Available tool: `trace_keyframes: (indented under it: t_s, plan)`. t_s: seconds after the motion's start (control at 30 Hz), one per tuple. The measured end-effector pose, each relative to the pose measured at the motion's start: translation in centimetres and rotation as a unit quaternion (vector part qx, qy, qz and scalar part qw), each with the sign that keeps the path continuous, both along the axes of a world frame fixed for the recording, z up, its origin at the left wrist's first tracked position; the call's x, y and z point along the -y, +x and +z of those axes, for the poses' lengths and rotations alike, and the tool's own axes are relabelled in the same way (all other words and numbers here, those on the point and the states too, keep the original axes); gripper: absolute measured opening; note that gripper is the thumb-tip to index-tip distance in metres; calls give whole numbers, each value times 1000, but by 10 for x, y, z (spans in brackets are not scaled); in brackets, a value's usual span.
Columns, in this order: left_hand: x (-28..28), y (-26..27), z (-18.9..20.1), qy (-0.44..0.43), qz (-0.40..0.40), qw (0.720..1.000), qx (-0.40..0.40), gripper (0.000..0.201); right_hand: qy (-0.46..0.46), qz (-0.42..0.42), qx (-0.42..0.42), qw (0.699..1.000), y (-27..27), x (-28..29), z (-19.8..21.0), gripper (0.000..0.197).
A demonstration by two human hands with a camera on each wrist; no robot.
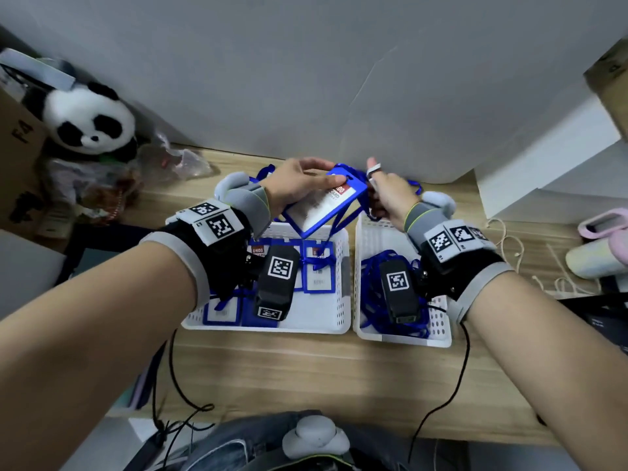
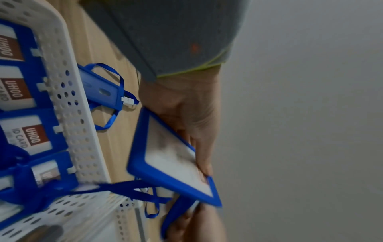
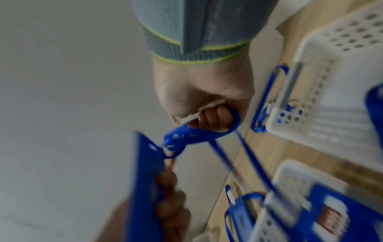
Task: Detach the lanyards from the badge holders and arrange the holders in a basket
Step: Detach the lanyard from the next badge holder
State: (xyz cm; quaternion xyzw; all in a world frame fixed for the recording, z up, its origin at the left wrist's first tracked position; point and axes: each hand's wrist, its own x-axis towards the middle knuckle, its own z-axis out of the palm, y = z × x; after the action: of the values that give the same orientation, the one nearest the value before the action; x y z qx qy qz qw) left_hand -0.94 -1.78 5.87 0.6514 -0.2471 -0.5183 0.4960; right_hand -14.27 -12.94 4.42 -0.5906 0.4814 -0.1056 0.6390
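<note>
My left hand point(image 1: 302, 185) grips a blue badge holder point(image 1: 323, 205) by its top edge, tilted above the left white basket point(image 1: 343, 266). The same holder point(image 2: 176, 163) shows in the left wrist view with my fingers behind it. My right hand point(image 1: 384, 195) holds the blue lanyard point(image 3: 199, 134) that still runs from the holder's point(image 3: 145, 180) slot, fingers curled round the strap. The lanyard's point(image 1: 336, 226) loop hangs into the left basket, where several blue holders point(image 1: 316, 266) lie. The right white basket point(image 1: 441, 331) holds loose blue lanyards point(image 1: 370, 283).
More holders with lanyards point(image 2: 103, 91) lie on the wooden table point(image 1: 306, 368) behind the baskets, against the grey wall. A plush panda point(image 1: 88, 117) and bags sit at the back left. A cup and cables point(image 1: 591, 256) lie at the right.
</note>
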Motion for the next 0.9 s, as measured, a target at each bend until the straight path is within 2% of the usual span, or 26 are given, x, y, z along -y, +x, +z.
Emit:
trace_keyframes:
  t_s: [0.1,0.23,0.37,0.43,0.5,0.6,0.7,0.8,0.9]
  plan:
    - [5,2,-16,13,60,998,27,30,-15,-96,72,993,7,28,4,43]
    - [19,2,-33,50,71,995,52,24,-73,-124,53,988,13,58,1,37]
    - [32,5,-45,87,80,993,28,34,-99,-152,50,982,18,76,-6,32]
    - [38,8,-51,101,76,992,20,37,-137,-160,8,978,23,85,-14,40]
    - [44,10,-59,113,71,991,14,38,-168,-163,-72,970,27,94,-28,44]
    - [51,10,-68,134,65,989,4,41,-111,-177,-148,967,27,108,-56,30]
    - [56,9,-77,156,58,986,-3,41,-47,-95,-199,974,20,113,-74,19]
    - [58,9,-82,171,54,984,-5,41,-15,-60,-206,977,13,118,-90,38]
    - [60,8,-85,183,47,982,-9,47,-9,-38,-200,979,9,117,-92,42]
